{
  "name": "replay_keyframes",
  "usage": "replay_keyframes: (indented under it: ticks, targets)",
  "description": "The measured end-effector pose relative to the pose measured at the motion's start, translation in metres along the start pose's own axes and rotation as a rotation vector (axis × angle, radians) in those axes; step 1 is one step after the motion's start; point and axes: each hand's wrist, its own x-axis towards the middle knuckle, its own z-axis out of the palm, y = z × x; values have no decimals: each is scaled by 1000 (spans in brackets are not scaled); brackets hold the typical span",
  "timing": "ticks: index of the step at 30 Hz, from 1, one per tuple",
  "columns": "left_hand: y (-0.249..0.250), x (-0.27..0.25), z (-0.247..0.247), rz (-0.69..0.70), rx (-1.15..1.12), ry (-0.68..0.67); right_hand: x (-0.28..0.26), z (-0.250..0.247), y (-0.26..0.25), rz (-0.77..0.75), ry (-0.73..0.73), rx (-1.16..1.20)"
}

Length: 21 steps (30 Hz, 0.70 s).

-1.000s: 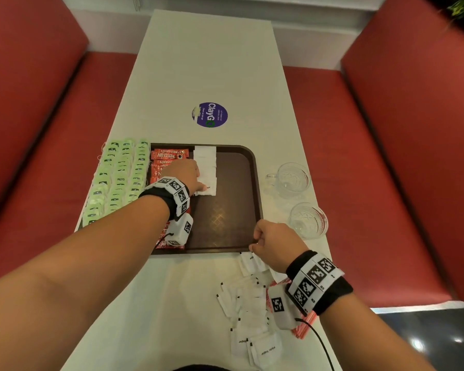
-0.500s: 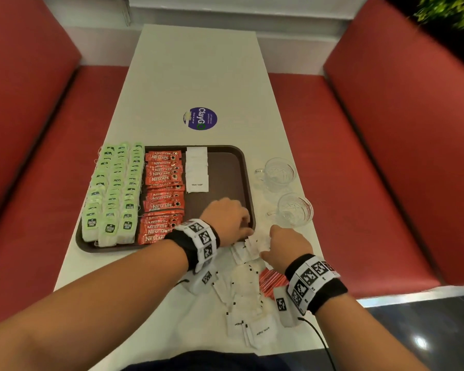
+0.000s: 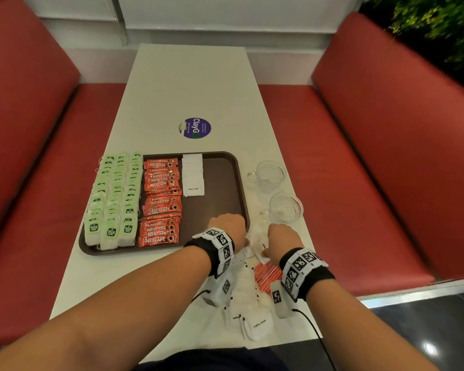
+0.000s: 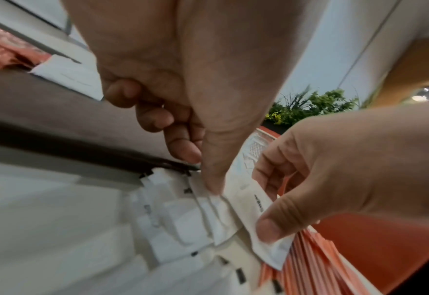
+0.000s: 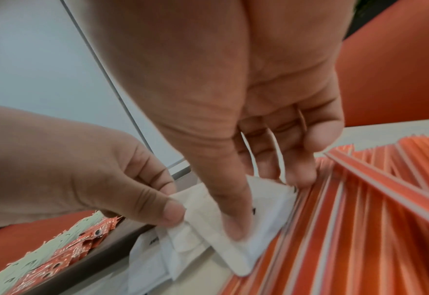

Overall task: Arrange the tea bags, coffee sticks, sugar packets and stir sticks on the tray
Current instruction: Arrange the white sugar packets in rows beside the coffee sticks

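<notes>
— Grip first? Right hand (image 5: 236, 111) pinching a white sugar packet (image 5: 236, 245) between thumb and fingertips; left hand (image 4: 183, 83) pinching the neighbouring packets from the other side. Both closed on paper, touching across the same small bunch.

— Changed how? A second ago, left hand up at the sugar column (image 3: 193, 174) on the tray (image 3: 225, 183); now back at the loose pile (image 3: 248, 301), just outside the tray's near right corner.

— Meaning? Probably one packet laid, another being fetched.

— Beyond the grip? Stir sticks (image 5: 360, 219) directly under the right hand, untouched. Farther left, coffee sticks (image 3: 161, 204), then tea bags (image 3: 115, 199), already in rows. Sugar barely started; stir sticks yet to go.
</notes>
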Motion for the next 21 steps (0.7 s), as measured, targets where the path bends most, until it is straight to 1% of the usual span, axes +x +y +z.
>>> replay_keyframes:
  ticks: [3,7,11,16,18,21]
  targets:
    - [-3,-4,-3,-32,-113,-52,-1,-2,-6,6,-15,6]
    - [-17,-13,-10,-21,-260,-32,-7,-5,-10,-16,-32,79]
    - [-41,-27,-20,-8,-443,96,-13,-16,-21,-104,-13,139]
    - [-82,-49,-35,44,-561,252,-25,-36,-58,-224,78,283]
    - [-99,-60,-42,72,-604,284,-27,-39,-76,-268,85,351]
    - [-122,-78,-51,129,-607,285,-32,-41,-102,-329,47,493]
